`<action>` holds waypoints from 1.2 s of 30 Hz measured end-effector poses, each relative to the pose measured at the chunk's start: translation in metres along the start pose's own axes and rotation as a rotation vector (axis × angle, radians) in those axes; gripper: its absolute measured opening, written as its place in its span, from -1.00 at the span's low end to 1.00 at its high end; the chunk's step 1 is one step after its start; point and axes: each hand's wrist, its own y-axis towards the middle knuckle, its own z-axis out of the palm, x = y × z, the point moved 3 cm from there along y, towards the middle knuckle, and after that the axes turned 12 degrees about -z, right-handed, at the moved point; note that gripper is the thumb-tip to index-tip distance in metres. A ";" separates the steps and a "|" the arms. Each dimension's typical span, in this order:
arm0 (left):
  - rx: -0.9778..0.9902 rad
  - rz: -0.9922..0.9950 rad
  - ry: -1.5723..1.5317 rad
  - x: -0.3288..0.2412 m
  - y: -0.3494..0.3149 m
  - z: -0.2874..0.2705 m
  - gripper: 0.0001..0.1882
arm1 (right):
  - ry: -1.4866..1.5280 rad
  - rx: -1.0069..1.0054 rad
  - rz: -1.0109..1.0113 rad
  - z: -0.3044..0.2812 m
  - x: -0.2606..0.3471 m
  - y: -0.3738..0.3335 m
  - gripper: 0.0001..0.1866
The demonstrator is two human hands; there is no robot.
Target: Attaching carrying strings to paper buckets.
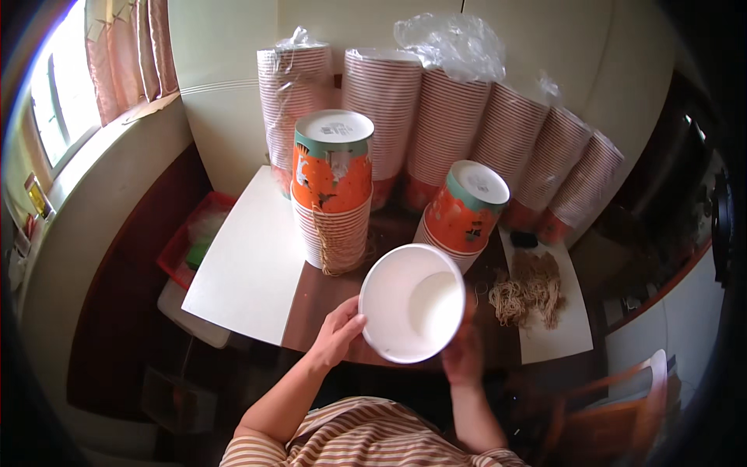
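Note:
A white-lined paper bucket [376, 300] is tilted toward me, its open mouth and pale inside showing. My left hand [339, 331] grips it at the left of the rim, thumb near the edge. Against its lower right side is my right hand [464, 354], blurred, its fingers partly hidden behind the bucket. Just beyond stands an upside-down stack of orange-and-green printed buckets [333, 177], with a hank of twine cords [336, 245] hanging down its side. Another inverted stack of the same buckets [465, 204] is to the right, partly covered by the bucket I hold.
Several tall plastic-wrapped bucket stacks [381, 109] line the back of the table [245, 257]. Loose twine bundles [529, 300] lie at the right beside a small black object [524, 239]. A red tray [180, 247] is left of the table; a wooden chair [603, 412] stands lower right.

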 end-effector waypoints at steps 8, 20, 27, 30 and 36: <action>-0.183 -0.086 0.340 -0.022 0.012 -0.023 -0.48 | -1.403 0.443 -0.083 -0.008 0.026 0.009 -0.72; -0.401 0.010 1.036 -0.046 -0.016 0.014 -0.26 | -1.838 0.685 -0.227 0.000 0.054 0.106 -0.83; -0.530 -0.074 1.227 -0.057 -0.031 0.020 -0.45 | -2.227 0.303 0.367 0.001 0.020 0.153 -0.54; -0.569 0.103 1.235 -0.058 -0.032 0.015 -0.59 | -2.280 0.305 0.415 0.006 0.007 0.150 -0.55; -0.511 0.270 1.135 -0.067 -0.033 0.013 -0.74 | -2.131 0.469 0.142 -0.012 0.006 0.146 -0.73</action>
